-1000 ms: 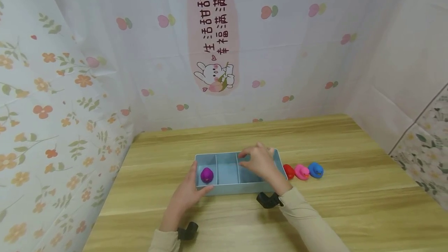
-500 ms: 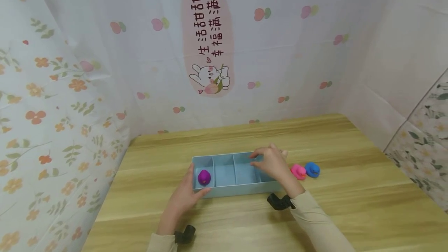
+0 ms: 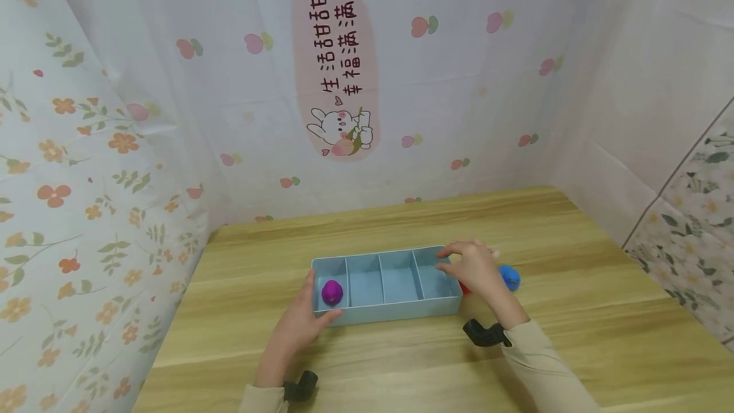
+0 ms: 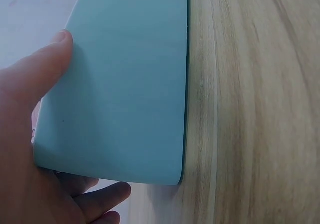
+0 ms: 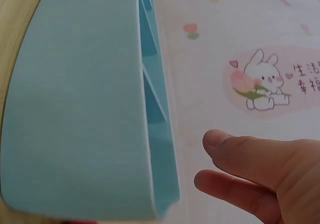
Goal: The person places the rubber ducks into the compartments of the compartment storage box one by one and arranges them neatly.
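A light blue box (image 3: 395,313) with a row of compartments lies lengthwise on the wooden table. My left hand (image 3: 295,322) holds its left end, thumb on the front wall and fingers round the end; the left wrist view shows the thumb (image 4: 57,56) at the rim. Inside the leftmost compartment sits a purple rubber duck (image 3: 332,292). Over the right end of the box hovers my right hand (image 3: 480,273), thumb and forefinger apart with nothing between them. Just right of it is a blue rubber duck (image 3: 510,278). A sliver of red duck (image 3: 464,289) peeks out below this hand, which hides the pink one.
The wood-grain table (image 3: 401,368) runs back to a white printed cloth (image 3: 252,113) with a rabbit picture. Flowered cloth (image 3: 103,209) hangs along the left, and more cloth stands on the right. Each wrist carries a small black camera (image 3: 484,333).
My right hand has moved right, from above the third compartment to the box's right end, and now covers the pink duck. The left hand keeps its hold. The head view has turned slightly.
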`<action>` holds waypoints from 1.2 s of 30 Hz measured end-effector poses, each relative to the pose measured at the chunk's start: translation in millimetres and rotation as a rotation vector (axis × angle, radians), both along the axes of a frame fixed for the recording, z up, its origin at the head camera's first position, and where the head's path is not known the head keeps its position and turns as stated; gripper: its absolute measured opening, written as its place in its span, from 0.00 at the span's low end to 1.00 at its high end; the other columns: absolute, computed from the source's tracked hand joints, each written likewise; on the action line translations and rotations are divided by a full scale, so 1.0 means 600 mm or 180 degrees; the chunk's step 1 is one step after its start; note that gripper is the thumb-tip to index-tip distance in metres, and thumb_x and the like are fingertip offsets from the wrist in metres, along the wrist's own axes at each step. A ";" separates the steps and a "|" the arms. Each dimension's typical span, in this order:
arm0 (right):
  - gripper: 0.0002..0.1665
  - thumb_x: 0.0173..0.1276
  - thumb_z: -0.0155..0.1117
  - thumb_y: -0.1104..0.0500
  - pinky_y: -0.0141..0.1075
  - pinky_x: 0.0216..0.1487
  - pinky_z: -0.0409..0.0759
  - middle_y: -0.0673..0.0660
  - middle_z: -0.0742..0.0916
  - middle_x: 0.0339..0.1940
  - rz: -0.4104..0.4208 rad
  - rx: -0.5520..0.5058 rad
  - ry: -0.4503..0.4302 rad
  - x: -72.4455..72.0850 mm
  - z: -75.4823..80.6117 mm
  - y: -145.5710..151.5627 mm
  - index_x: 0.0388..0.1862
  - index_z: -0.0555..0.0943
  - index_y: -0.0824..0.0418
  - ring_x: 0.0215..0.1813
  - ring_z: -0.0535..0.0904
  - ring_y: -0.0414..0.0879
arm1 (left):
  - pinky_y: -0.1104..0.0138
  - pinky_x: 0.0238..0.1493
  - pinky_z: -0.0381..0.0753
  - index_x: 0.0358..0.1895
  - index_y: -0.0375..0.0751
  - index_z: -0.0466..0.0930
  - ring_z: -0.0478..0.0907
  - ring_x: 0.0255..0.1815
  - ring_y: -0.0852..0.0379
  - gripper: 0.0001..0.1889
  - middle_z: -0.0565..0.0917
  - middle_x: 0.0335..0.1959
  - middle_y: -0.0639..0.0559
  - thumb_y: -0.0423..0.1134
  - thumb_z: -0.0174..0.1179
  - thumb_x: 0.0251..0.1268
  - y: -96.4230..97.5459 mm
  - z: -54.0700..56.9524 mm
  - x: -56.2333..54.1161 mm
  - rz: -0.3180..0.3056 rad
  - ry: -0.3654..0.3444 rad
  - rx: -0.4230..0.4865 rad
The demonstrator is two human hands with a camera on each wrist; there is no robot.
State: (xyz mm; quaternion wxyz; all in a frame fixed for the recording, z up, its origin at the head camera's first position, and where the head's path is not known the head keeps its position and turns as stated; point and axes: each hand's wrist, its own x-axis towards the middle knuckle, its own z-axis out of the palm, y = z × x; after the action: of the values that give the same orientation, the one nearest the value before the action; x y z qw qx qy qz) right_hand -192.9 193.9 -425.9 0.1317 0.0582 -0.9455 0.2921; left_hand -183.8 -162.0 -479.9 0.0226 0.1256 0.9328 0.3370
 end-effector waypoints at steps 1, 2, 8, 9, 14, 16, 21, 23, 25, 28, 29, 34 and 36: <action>0.11 0.53 0.75 0.56 0.51 0.41 0.50 0.59 0.88 0.46 -0.0011 -0.0015 -0.0008 0.002 0.000 0.006 0.37 0.88 0.55 0.42 0.70 0.55 | 0.47 0.71 0.59 0.76 0.35 0.39 0.58 0.72 0.37 0.57 0.51 0.76 0.36 0.64 0.62 0.56 0.000 0.000 0.000 0.0002 -0.0009 -0.0002; 0.11 0.53 0.75 0.56 0.52 0.42 0.50 0.59 0.88 0.46 -0.0041 -0.0020 -0.0018 0.003 -0.002 0.013 0.37 0.88 0.55 0.44 0.71 0.56 | 0.46 0.71 0.60 0.76 0.35 0.40 0.58 0.72 0.36 0.57 0.52 0.76 0.36 0.64 0.61 0.56 0.000 0.000 0.000 -0.0001 -0.0008 0.0000; 0.11 0.54 0.74 0.56 0.60 0.43 0.51 0.61 0.87 0.47 -0.0243 0.0018 -0.0111 0.012 -0.005 0.051 0.37 0.87 0.55 0.53 0.72 0.63 | 0.46 0.71 0.59 0.76 0.34 0.40 0.57 0.73 0.37 0.56 0.51 0.76 0.36 0.64 0.61 0.56 0.002 0.001 0.001 0.0004 -0.0020 -0.0001; 0.11 0.54 0.74 0.56 0.61 0.43 0.51 0.61 0.87 0.48 -0.0269 0.0020 -0.0134 0.014 -0.005 0.058 0.37 0.87 0.55 0.54 0.72 0.64 | 0.47 0.71 0.59 0.76 0.35 0.40 0.57 0.73 0.37 0.56 0.51 0.76 0.37 0.64 0.61 0.56 0.002 0.001 0.001 0.0007 -0.0029 0.0001; 0.15 0.54 0.74 0.54 0.62 0.43 0.52 0.64 0.84 0.52 -0.0339 0.0084 -0.0231 0.025 -0.009 0.096 0.41 0.87 0.56 0.58 0.71 0.67 | 0.46 0.71 0.58 0.76 0.34 0.40 0.56 0.73 0.36 0.56 0.51 0.76 0.36 0.63 0.62 0.55 0.004 0.004 0.001 -0.0007 -0.0039 0.0015; 0.17 0.55 0.74 0.52 0.60 0.42 0.52 0.65 0.84 0.53 -0.0342 0.0114 -0.0277 0.028 -0.011 0.111 0.42 0.86 0.56 0.58 0.70 0.67 | 0.46 0.71 0.58 0.76 0.35 0.40 0.56 0.73 0.37 0.57 0.51 0.76 0.36 0.64 0.62 0.55 0.003 0.004 0.001 -0.0002 -0.0055 -0.0004; 0.21 0.55 0.73 0.50 0.55 0.39 0.51 0.67 0.82 0.55 -0.0378 0.0140 -0.0405 0.033 -0.019 0.138 0.46 0.85 0.58 0.55 0.70 0.66 | 0.46 0.71 0.58 0.76 0.37 0.39 0.55 0.73 0.37 0.57 0.50 0.76 0.37 0.65 0.61 0.55 -0.002 0.003 0.002 0.0037 -0.0131 -0.0046; 0.22 0.55 0.73 0.51 0.56 0.39 0.51 0.68 0.82 0.55 -0.0400 0.0165 -0.0428 0.034 -0.022 0.149 0.47 0.84 0.58 0.54 0.70 0.66 | 0.45 0.71 0.58 0.76 0.36 0.39 0.55 0.74 0.36 0.57 0.50 0.76 0.37 0.65 0.61 0.56 -0.002 0.003 0.001 0.0048 -0.0143 -0.0063; 0.22 0.55 0.73 0.51 0.56 0.39 0.51 0.68 0.82 0.56 -0.0404 0.0200 -0.0444 0.036 -0.025 0.161 0.48 0.84 0.58 0.53 0.70 0.67 | 0.45 0.71 0.58 0.76 0.36 0.39 0.54 0.74 0.36 0.57 0.50 0.76 0.37 0.65 0.61 0.56 -0.002 0.003 0.001 0.0055 -0.0136 -0.0068; 0.23 0.55 0.73 0.52 0.56 0.39 0.51 0.68 0.82 0.56 -0.0359 0.0243 -0.0439 0.037 -0.030 0.180 0.50 0.83 0.58 0.53 0.70 0.66 | 0.45 0.71 0.58 0.76 0.36 0.39 0.55 0.73 0.36 0.57 0.51 0.76 0.36 0.64 0.61 0.56 -0.001 0.002 0.001 0.0067 -0.0110 -0.0076; 0.24 0.55 0.73 0.52 0.57 0.39 0.51 0.68 0.82 0.56 -0.0339 0.0256 -0.0443 0.038 -0.032 0.185 0.51 0.83 0.58 0.54 0.70 0.66 | 0.45 0.71 0.58 0.76 0.36 0.39 0.55 0.73 0.36 0.57 0.50 0.76 0.36 0.65 0.61 0.56 -0.001 0.002 0.001 0.0068 -0.0107 -0.0084; 0.29 0.52 0.75 0.49 0.66 0.43 0.50 0.68 0.81 0.57 -0.0276 0.0286 -0.0549 0.043 -0.043 0.205 0.53 0.82 0.57 0.58 0.67 0.67 | 0.45 0.71 0.59 0.77 0.37 0.39 0.55 0.73 0.35 0.57 0.50 0.76 0.36 0.65 0.61 0.56 0.000 0.004 0.003 0.0076 -0.0123 -0.0110; 0.30 0.51 0.75 0.48 0.72 0.46 0.48 0.69 0.80 0.58 -0.0267 0.0278 -0.0619 0.044 -0.048 0.210 0.53 0.82 0.57 0.58 0.65 0.68 | 0.44 0.70 0.59 0.76 0.37 0.39 0.55 0.73 0.35 0.57 0.51 0.76 0.36 0.64 0.61 0.55 0.001 0.005 0.004 0.0074 -0.0123 -0.0103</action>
State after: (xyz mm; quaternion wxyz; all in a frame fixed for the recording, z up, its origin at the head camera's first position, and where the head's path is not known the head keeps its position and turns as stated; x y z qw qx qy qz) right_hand -166.4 319.8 -454.9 0.0487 -0.0043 -0.9672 0.2491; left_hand -181.6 -161.3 -476.8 0.0387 0.1078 0.9389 0.3245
